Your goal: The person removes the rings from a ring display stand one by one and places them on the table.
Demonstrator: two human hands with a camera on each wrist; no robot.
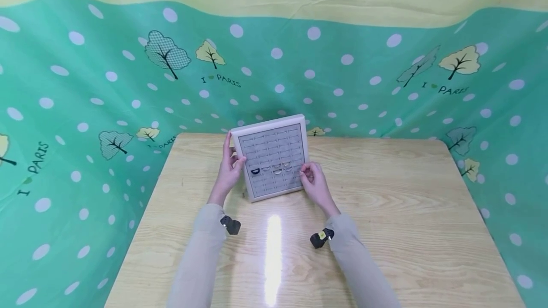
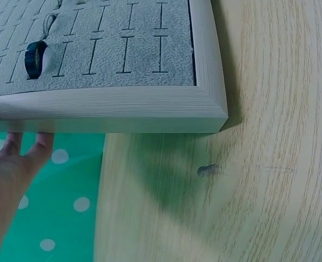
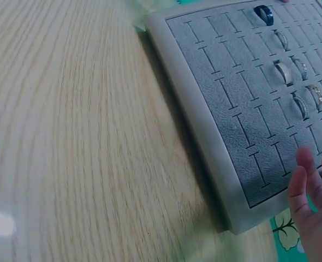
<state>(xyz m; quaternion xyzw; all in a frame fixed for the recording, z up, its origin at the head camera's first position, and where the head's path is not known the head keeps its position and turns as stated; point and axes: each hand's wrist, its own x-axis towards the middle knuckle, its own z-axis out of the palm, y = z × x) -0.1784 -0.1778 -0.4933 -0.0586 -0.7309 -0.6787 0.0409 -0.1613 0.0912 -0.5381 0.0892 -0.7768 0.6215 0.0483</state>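
A pale wooden table [image 1: 385,213] stands against a green cloth backdrop [image 1: 85,89] printed with white dots and trees. On the table, toward its far edge, sits a grey ring tray [image 1: 274,161] with a light frame, tilted up off the surface. The left hand [image 1: 231,168] grips the tray's left edge, fingers behind the frame and thumb on its front. The right hand [image 1: 314,185] rests at the tray's right lower edge, fingers loosely curled; whether it pinches anything cannot be told. A dark blue ring [image 2: 34,59] sits in a slot near the tray's left side, with several silver rings [image 3: 285,72] in slots beside it.
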